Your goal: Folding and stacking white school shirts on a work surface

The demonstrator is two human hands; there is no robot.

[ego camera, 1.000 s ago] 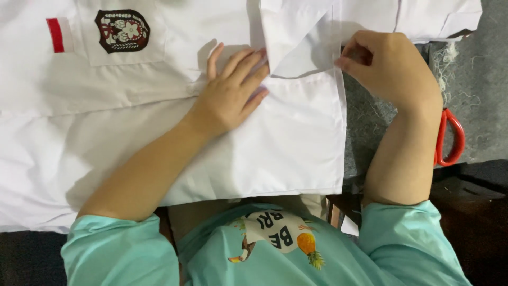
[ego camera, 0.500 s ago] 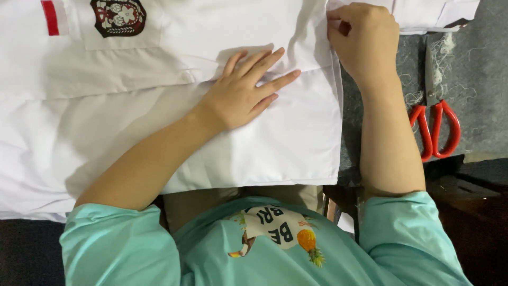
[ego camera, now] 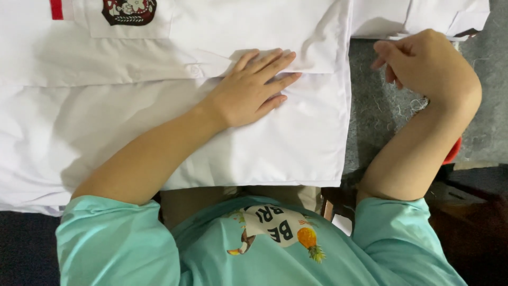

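A white shirt (ego camera: pixel 275 148) lies spread flat in front of me, with a chest pocket bearing a dark embroidered badge (ego camera: pixel 129 10) at the top left. My left hand (ego camera: pixel 248 92) rests palm down on it, fingers spread over a folded edge near the shirt's right side. My right hand (ego camera: pixel 423 66) hovers off the shirt over the grey surface (ego camera: pixel 381 116), fingers curled in, with nothing visible in them. It sits just below a second white garment (ego camera: pixel 423 18).
A red tab (ego camera: pixel 56 8) shows on the shirt at the top left. The red handle of a pair of scissors (ego camera: pixel 453 151) peeks out under my right forearm. Loose thread bits litter the grey surface. Dark furniture lies at the lower right.
My right hand has let go of the shirt's right edge and moved right, off the cloth. My left hand stays flat on the shirt, now with fingers spread wider.
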